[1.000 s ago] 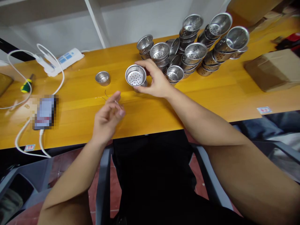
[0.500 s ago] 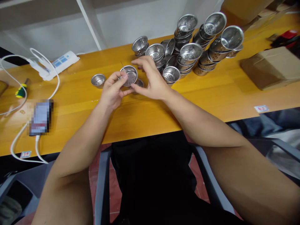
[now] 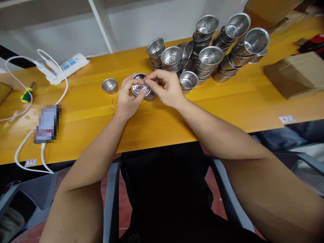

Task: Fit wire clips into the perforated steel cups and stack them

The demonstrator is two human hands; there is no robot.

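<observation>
Since the frame half a second earlier, both hands have closed in around the perforated metal cup, held just above the yellow table. Left hand curls around its near-left rim; right hand pinches fingertips over the top. Stacked cups behind; a single cup to the left.
</observation>
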